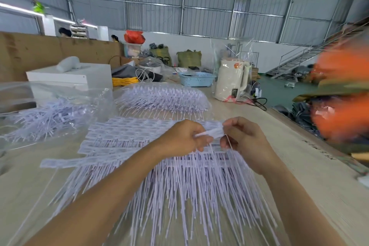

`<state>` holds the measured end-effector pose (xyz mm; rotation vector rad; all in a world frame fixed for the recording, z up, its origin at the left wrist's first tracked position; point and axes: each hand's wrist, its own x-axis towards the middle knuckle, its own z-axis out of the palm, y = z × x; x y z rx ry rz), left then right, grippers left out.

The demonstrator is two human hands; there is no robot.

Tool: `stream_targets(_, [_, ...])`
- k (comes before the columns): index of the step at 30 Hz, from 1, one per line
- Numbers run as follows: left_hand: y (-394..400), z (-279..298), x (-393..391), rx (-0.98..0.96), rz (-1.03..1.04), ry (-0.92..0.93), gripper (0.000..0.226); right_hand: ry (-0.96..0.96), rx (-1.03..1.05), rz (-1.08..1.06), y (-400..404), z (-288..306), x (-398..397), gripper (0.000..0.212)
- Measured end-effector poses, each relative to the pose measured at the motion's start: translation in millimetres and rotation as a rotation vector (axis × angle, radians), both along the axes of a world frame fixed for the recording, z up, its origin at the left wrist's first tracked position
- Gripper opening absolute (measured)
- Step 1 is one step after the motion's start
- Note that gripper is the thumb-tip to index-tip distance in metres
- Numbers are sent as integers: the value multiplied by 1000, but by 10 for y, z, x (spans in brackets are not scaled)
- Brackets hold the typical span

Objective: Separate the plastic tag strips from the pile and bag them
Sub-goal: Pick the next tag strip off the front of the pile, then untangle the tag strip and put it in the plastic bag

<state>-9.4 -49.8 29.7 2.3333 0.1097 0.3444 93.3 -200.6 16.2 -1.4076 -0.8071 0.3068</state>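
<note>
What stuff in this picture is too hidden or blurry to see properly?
- Head view: the print on the tag strips is too small and blurred to read.
- The orange shape at the right edge is motion-blurred and cut off; unidentifiable.
- The left hand and right hand pinch a white strip; their fingers hide its ends.
- The clear bag glares, hiding how many tags it holds.

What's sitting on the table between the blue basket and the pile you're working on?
A second heap of tag strips lies between the blue basket and the near pile in the head view.
</note>
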Motion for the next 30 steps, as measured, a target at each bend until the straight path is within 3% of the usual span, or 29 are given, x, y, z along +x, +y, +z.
stream_targets(3, [27, -42, 29, -78, 9, -29, 8, 41, -18, 24, 60, -77, 26, 17])
stream_targets(7, [18, -98, 39, 28, 30, -66, 18, -105, -185, 51, 88, -133, 4, 33])
stream_targets(12, [9, -80, 15, 14, 14, -25, 22, -133, -136, 57, 100, -116, -46, 19])
stream_targets(18, [-4, -45, 9, 17, 14, -9, 32, -60, -195, 157, 83, -91, -86, 18])
stream_targets(22, [-8, -36, 40, -39, 48, -50, 36, -317, -156, 26, 126, -68, -113, 17])
stream_targets(27, [8, -15, 49, -146, 47, -18, 36, -643, -82, -120, 194, -110, -141, 33])
stream_targets(30, [36, -20, 60, -231, 38, -18, 32, -876, 16, -168, 235, -152, -115, 21])
